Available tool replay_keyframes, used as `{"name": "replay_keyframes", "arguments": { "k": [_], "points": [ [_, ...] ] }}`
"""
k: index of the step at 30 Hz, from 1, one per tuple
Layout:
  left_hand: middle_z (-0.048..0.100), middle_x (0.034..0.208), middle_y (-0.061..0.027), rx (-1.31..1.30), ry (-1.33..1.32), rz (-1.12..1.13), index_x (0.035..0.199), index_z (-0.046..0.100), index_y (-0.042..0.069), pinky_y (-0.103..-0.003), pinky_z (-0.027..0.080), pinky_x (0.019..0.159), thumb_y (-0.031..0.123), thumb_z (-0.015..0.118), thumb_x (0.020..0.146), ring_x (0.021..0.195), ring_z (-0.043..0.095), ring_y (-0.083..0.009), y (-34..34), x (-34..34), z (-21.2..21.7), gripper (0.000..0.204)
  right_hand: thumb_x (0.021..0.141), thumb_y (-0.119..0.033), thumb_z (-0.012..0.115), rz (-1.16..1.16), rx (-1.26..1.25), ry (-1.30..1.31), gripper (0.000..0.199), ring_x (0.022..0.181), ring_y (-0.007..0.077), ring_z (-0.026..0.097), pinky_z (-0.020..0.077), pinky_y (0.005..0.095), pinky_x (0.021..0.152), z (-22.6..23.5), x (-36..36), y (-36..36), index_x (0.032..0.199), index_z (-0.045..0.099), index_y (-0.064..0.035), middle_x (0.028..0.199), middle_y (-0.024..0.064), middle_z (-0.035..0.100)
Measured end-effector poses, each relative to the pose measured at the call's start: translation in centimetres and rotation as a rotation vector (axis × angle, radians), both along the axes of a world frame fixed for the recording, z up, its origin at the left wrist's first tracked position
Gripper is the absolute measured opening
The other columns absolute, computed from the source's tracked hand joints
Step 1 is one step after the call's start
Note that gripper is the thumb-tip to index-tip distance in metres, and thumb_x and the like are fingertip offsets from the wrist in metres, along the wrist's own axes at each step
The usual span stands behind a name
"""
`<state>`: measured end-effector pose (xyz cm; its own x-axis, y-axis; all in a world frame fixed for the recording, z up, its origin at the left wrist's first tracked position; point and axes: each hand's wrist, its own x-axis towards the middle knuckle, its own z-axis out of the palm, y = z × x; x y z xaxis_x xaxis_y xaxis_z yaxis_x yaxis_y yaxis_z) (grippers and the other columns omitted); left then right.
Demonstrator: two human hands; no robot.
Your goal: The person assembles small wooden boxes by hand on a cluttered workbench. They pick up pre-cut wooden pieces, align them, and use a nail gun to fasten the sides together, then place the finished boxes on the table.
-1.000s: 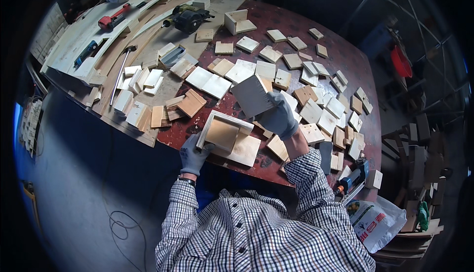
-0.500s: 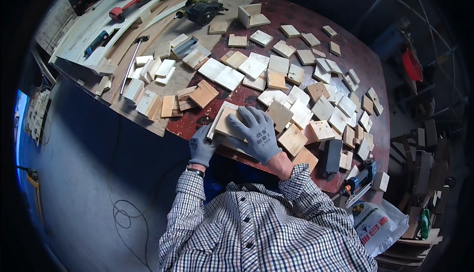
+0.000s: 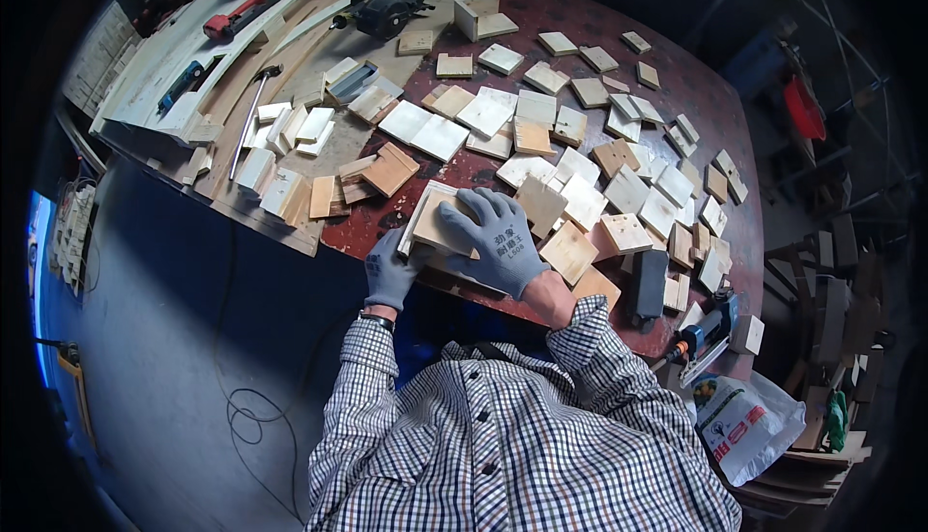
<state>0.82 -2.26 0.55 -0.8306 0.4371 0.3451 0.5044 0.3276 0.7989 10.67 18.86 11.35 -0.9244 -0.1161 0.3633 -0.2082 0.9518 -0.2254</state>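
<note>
At the table's front edge, my two grey-gloved hands hold a small wooden block (image 3: 430, 230) made of pale boards. My left hand (image 3: 391, 273) grips it from the left and below, with its fingertips hidden behind the wood. My right hand (image 3: 499, 239) lies over the top and right side, fingers bent across the board. Just beyond it lies an orange-brown wood piece (image 3: 390, 169). To the right of my right hand, a light square board (image 3: 568, 252) rests among many loose blocks.
Wood blocks cover much of the dark red table (image 3: 604, 12). A nail gun (image 3: 710, 331) and a dark grey oblong object (image 3: 649, 286) are at the right. A hammer (image 3: 253, 118), a circular saw (image 3: 382, 13) and a red tool (image 3: 235, 16) lie at the left and back. A cable (image 3: 259, 408) loops on the floor.
The whole view has shifted slightly. Both hands keep their hold on the wooden block, and the right hand's fingers have moved a little over it.
</note>
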Motion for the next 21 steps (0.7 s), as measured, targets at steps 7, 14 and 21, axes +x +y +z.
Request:
{"name": "replay_keyframes", "arguments": {
  "k": [7,14,21],
  "points": [
    [0.072,0.106,-0.0183,-0.042,-0.051,0.001,0.117,0.069,0.002,-0.046,0.056,0.086,0.033,0.086,0.085,0.100,0.070,-0.0407,0.4,0.2,1.5,0.048,0.084,-0.037,0.083,-0.064,-0.141,0.136,0.076,0.136,0.0419,0.051,0.0364,0.0557,0.117,1.2,1.0,0.1,0.149,0.053,-0.0105,0.147,0.0177,0.055],
    [0.069,0.130,-0.0186,-0.068,-0.088,-0.049,0.143,0.058,0.006,-0.044,0.055,0.101,0.026,0.085,0.086,0.119,0.068,-0.0388,-0.5,0.2,1.4,0.066,0.101,-0.007,0.051,-0.437,-1.490,0.030,0.037,0.097,0.0189,0.071,0.0569,0.0314,0.077,-1.9,8.3,-0.6,0.135,0.063,0.0005,0.122,0.0143,0.071],
    [0.028,0.171,-0.0202,-0.292,0.314,-0.161,0.166,0.025,0.004,-0.051,0.021,0.130,0.029,0.077,0.088,0.158,0.025,-0.0393,-0.3,0.9,8.7,0.097,0.102,-0.016,0.057,-0.480,-1.331,-0.077,0.040,0.114,0.0297,0.072,0.0553,0.0391,0.100,-4.4,9.9,-2.8,0.137,0.062,0.0031,0.126,0.0213,0.072]
  ]
}}
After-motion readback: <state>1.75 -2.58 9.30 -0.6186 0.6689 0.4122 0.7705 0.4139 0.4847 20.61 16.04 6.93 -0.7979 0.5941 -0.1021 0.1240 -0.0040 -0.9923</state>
